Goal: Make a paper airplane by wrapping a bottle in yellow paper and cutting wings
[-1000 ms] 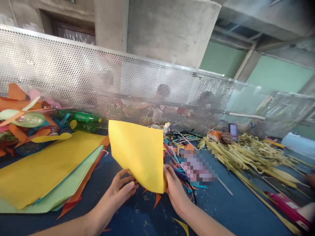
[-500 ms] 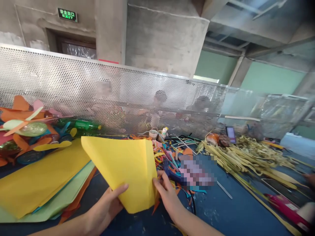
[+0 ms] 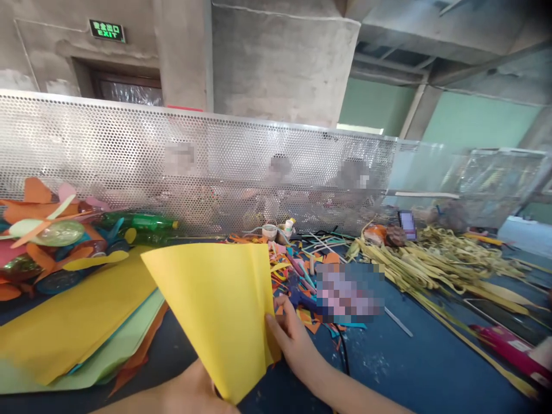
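Note:
A bright yellow sheet of paper (image 3: pixel 219 310) stands up in front of me, narrowing toward its bottom, with a fold line near its right side. My left hand (image 3: pixel 198 385) is at the sheet's lower left edge; its fingers are partly hidden by the paper, which it appears to grip near the bottom. My right hand (image 3: pixel 293 333) pinches the right edge between thumb and fingers. Just beyond the right hand lies a dark blue tool with a black cord (image 3: pixel 304 299), its kind unclear.
Stacked coloured paper (image 3: pixel 86 316) lies at left, below bottle crafts with paper propellers (image 3: pixel 56 233). Coloured scraps (image 3: pixel 297 264) lie beyond the sheet. Dried husk strips (image 3: pixel 431 264) cover the right side, near a magenta object (image 3: pixel 504 345). A perforated metal screen (image 3: pixel 241 149) borders the blue table (image 3: pixel 388 362).
The yellow sheet's lower end has dropped and turned slightly. My left hand has moved lower, and its thumb no longer lies across the sheet's front. My right hand keeps its pinch.

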`<state>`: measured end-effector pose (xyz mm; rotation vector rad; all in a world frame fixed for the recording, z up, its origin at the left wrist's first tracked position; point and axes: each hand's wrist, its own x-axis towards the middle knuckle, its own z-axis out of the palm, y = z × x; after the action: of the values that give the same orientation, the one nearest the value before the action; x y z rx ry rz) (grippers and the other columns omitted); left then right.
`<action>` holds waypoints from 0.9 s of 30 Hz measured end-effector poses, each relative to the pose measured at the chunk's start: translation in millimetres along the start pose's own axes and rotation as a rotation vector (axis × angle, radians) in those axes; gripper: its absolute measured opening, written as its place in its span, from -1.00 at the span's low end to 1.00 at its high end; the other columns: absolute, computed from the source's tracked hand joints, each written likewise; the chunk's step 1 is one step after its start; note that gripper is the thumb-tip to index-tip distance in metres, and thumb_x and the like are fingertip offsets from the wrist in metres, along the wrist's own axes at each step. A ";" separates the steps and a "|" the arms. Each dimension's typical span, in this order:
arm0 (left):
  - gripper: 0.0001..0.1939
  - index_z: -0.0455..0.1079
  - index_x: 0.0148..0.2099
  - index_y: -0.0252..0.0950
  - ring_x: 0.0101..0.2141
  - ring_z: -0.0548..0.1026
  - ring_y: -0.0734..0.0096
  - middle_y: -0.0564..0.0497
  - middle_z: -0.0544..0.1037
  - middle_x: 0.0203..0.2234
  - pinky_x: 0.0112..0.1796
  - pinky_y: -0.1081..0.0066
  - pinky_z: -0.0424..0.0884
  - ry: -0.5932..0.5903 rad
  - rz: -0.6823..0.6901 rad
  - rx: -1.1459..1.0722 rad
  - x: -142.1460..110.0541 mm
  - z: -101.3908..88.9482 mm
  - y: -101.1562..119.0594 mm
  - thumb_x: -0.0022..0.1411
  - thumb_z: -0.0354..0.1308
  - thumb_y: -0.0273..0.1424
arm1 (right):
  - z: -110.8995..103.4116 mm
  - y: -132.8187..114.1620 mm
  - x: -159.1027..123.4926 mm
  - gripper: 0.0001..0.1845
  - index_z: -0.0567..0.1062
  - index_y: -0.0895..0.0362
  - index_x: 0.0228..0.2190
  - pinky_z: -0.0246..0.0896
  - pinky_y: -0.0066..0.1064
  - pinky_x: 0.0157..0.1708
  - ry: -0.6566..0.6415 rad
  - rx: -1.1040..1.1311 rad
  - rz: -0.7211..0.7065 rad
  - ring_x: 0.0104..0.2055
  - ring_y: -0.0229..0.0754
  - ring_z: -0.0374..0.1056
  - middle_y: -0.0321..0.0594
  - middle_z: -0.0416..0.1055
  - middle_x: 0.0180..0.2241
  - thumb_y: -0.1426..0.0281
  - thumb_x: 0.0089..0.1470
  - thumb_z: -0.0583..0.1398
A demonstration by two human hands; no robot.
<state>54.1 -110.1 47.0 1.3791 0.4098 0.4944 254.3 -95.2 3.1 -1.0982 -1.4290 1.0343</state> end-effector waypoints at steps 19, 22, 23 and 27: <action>-0.31 0.06 0.27 -0.26 0.06 0.37 0.01 -0.24 0.34 0.12 0.09 0.01 0.20 0.382 0.175 -0.323 8.3 -21.0 -20.9 0.18 0.15 -0.15 | -7.0 4.5 10.6 -0.47 0.11 0.00 0.04 0.37 -0.08 -0.18 0.075 0.171 0.057 -0.21 0.01 0.47 -0.18 0.51 -0.28 0.11 0.10 0.11; -0.18 0.07 0.27 -0.25 0.07 0.35 -0.03 -0.25 0.37 0.10 0.09 -0.01 0.19 0.340 0.171 -0.168 5.8 -18.0 -24.0 0.04 0.29 -0.13 | -5.4 0.2 8.3 -0.47 0.09 0.00 0.03 0.39 -0.13 -0.25 0.058 0.179 0.080 -0.26 0.00 0.48 -0.25 0.51 -0.36 0.12 0.09 0.13; -0.19 0.10 0.26 -0.25 0.08 0.34 -0.02 -0.24 0.39 0.08 0.10 -0.01 0.17 0.334 0.129 -0.121 5.2 -17.0 -24.4 0.02 0.31 -0.16 | -4.2 -2.0 6.9 -0.47 0.09 -0.01 0.03 0.39 -0.15 -0.27 0.040 0.173 0.088 -0.28 -0.01 0.49 -0.26 0.51 -0.38 0.13 0.09 0.13; -0.39 0.22 0.20 -0.23 0.12 0.31 0.03 -0.16 0.43 0.05 0.16 0.03 0.10 0.535 -0.026 -0.075 5.2 -15.5 -22.6 0.12 0.23 -0.23 | 0.4 -8.2 1.8 -0.46 0.03 0.00 0.04 0.40 -0.18 -0.28 -0.044 0.161 0.080 -0.26 -0.04 0.50 -0.23 0.52 -0.34 0.14 0.11 0.11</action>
<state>51.9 -97.1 22.4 1.1553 0.8328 0.8517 252.9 -95.3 11.4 -1.0277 -1.3203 1.2149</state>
